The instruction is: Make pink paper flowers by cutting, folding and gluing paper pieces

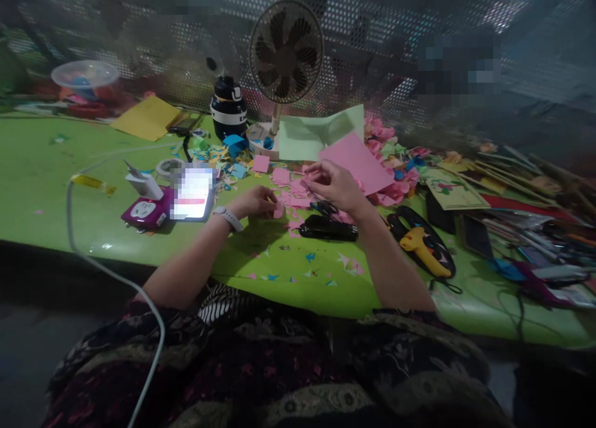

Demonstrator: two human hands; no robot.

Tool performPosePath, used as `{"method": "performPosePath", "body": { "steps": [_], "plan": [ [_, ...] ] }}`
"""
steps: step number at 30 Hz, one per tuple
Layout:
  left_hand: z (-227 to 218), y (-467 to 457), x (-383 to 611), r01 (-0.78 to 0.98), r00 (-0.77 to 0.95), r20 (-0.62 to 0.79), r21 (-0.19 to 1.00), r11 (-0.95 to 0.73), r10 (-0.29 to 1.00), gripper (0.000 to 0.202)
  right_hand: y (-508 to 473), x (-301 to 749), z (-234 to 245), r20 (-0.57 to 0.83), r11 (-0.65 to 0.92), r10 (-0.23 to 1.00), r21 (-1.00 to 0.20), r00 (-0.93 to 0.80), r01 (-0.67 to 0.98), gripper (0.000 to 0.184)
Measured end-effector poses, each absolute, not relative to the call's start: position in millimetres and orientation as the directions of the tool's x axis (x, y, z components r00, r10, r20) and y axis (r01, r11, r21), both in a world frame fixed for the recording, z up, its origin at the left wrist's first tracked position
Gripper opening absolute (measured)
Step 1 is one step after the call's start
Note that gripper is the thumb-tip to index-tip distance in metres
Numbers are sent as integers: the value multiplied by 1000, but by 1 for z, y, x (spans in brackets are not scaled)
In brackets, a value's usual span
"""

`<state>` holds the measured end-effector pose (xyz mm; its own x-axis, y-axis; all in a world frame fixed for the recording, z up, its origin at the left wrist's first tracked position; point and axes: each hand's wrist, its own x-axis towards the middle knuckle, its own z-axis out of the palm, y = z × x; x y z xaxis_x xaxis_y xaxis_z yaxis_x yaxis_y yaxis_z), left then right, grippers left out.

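My left hand [257,202] is closed low over the table, its fingertips pinching a small curved piece of pink paper [278,210]. To its right, my right hand [333,184] is raised a little, thumb and fingers brought together; a bit of pink shows at the tips, too small to make out clearly. Between and beneath the hands lie cut pink paper squares and scraps [294,195]. A black stapler [328,228] rests just below my right hand, with scissors [325,207] partly hidden behind it. A larger pink sheet [357,162] lies beyond the right hand.
A lit phone [192,193] and a purple power strip [145,214] stand left, with a white cable [112,268] over the front edge. A fan [285,52] and black bottle [228,110] stand behind. Right are a yellow glue gun [426,251], pink paper flowers [379,130] and sticks.
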<state>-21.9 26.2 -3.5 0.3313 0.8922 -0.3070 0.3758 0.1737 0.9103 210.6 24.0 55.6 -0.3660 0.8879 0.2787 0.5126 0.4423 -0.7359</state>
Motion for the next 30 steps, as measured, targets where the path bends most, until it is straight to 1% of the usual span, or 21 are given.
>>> {"method": "performPosePath", "body": {
  "steps": [1, 2, 4, 6, 8, 11, 13, 14, 16, 18, 19, 21, 23, 24, 25, 26, 28, 29, 30],
  "plan": [
    [-4, 27, -24, 425, 317, -289, 895, 137, 904, 7, 25, 214, 58, 288, 452, 886, -712, -364, 537, 29],
    [-5, 28, -25, 467, 286, -240, 880, 83, 928, 6, 27, 217, 60, 294, 458, 885, -689, -361, 561, 26],
    [-6, 31, -26, 535, 199, -80, 844, -40, 977, 9, 30, 222, 63, 293, 457, 887, -661, -356, 596, 22],
    [-8, 33, -26, 565, 129, 59, 816, -122, 990, 10, 35, 228, 64, 276, 426, 903, -672, -329, 606, 20],
    [-10, 35, -26, 556, 103, 123, 816, -159, 987, 9, 41, 234, 63, 260, 371, 928, -719, -268, 587, 20],
    [-12, 36, -25, 537, 87, 170, 822, -190, 982, 7, 47, 242, 60, 219, 298, 952, -821, -213, 488, 22],
    [-11, 35, -25, 527, 77, 191, 825, -202, 979, 8, 46, 242, 57, 177, 275, 952, -853, -250, 444, 24],
    [-11, 34, -25, 522, 71, 196, 828, -203, 978, 9, 45, 239, 56, 153, 272, 946, -851, -284, 449, 23],
    [-11, 34, -25, 515, 61, 190, 835, -194, 980, 12, 40, 232, 54, 96, 292, 921, -811, -377, 506, 19],
    [-11, 33, -25, 522, 60, 171, 834, -177, 983, 15, 36, 224, 53, 16, 347, 866, -738, -499, 579, 13],
    [-11, 33, -24, 529, 63, 163, 831, -172, 985, 15, 36, 221, 54, -20, 376, 834, -710, -551, 595, 14],
    [-12, 33, -23, 543, 71, 159, 822, -172, 985, 16, 36, 224, 56, -22, 415, 809, -687, -588, 596, 19],
    [-12, 32, -22, 554, 74, 152, 815, -168, 986, 17, 40, 237, 58, 15, 421, 835, -660, -549, 622, 20],
    [-12, 32, -22, 559, 71, 145, 814, -160, 987, 17, 42, 247, 58, 8, 414, 853, -618, -522, 668, 19],
    [-11, 31, -21, 563, 69, 136, 813, -151, 988, 17, 44, 257, 56, -19, 396, 874, -552, -486, 734, 19],
    [-10, 30, -21, 566, 69, 128, 812, -145, 989, 17, 46, 267, 54, -45, 375, 896, -454, -441, 809, 22],
    [-9, 29, -20, 572, 79, 119, 808, -143, 990, 17, 50, 284, 45, -47, 326, 938, -209, -343, 922, 41],
    [-9, 29, -19, 573, 85, 115, 807, -144, 990, 17, 52, 292, 40, -53, 304, 949, -107, -311, 947, 53],
    [-8, 28, -19, 573, 92, 111, 807, -144, 990, 16, 54, 298, 35, -58, 288, 955, -37, -290, 957, 61]
  ]
}}
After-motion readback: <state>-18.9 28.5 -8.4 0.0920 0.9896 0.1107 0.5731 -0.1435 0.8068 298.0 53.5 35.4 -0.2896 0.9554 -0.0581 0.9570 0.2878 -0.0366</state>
